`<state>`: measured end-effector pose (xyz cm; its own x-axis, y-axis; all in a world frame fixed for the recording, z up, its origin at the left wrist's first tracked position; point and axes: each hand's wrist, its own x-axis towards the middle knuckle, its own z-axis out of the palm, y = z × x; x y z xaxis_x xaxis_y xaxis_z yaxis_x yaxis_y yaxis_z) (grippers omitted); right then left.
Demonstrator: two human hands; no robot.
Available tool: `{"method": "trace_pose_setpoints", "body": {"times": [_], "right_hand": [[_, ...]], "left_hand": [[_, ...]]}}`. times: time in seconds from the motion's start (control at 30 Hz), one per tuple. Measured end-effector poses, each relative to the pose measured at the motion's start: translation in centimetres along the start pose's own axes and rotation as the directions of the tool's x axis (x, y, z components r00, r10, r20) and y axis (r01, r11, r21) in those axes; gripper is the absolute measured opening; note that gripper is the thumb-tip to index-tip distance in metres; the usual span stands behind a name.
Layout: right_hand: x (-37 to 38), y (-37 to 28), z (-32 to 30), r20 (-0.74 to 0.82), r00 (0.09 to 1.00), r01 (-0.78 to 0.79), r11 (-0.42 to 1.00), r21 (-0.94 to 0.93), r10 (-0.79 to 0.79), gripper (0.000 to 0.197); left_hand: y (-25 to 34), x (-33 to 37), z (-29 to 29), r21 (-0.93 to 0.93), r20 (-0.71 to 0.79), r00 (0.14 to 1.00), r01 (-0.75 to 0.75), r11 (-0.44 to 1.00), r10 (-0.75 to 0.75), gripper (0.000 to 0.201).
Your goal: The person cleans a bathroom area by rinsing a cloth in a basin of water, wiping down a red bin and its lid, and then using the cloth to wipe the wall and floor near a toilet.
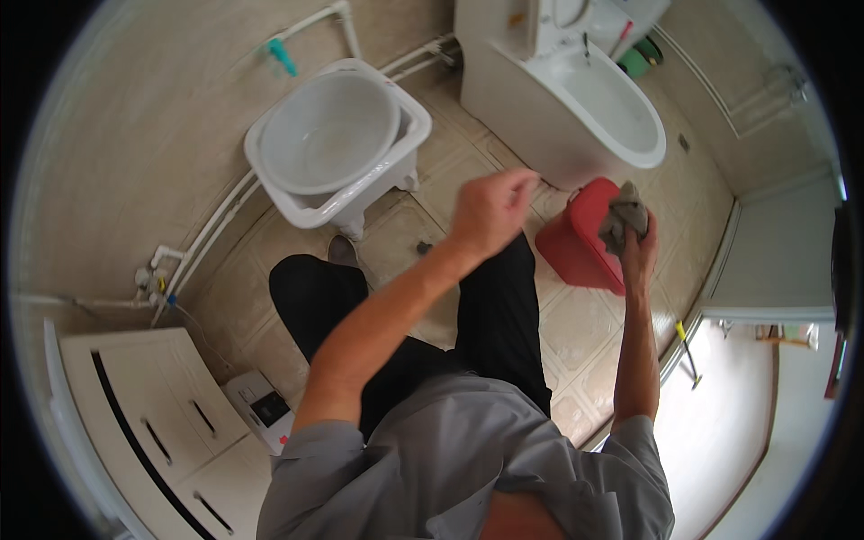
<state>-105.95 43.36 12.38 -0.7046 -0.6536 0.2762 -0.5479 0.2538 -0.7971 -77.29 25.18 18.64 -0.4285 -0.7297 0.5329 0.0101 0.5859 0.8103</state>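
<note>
A crumpled grey-brown cloth [625, 220] is bunched in my right hand [641, 250], which is closed around its lower part. Just below that hand, on the tiled floor, stands a red bucket [576, 247]; the cloth covers part of its rim, so I cannot see inside. My left hand [490, 213] is held out in front of me over my knee, fingers curled in, slightly blurred, with nothing showing in it. It is apart from the bucket and the cloth.
A white toilet [531, 126] stands beyond the bucket. At the far left, a grey-white basin [328, 130] rests in a white square tub on legs [416, 135]. Lower left are a drawer cabinet [162, 387] and a white scale-like device [256, 403]. A doorway opens at right.
</note>
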Motion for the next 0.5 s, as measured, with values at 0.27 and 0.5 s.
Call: {"method": "trace_pose_setpoints", "body": {"times": [0.27,0.5], "right_hand": [[6.8,-22.0,19.5,0.622,0.773,-0.577,0.549,0.605,0.126,0.030],[3.3,-26.7,36.9,0.859,0.511,-0.744,0.515,0.426,0.028,0.036]], "left_hand": [[-10.7,-0.4,-19.4,-0.649,0.137,0.562,0.674,0.354,-0.816,0.039],[-11.0,5.5,-18.2,-0.876,0.204,0.357,0.481,-0.007,-0.912,0.048]]}}
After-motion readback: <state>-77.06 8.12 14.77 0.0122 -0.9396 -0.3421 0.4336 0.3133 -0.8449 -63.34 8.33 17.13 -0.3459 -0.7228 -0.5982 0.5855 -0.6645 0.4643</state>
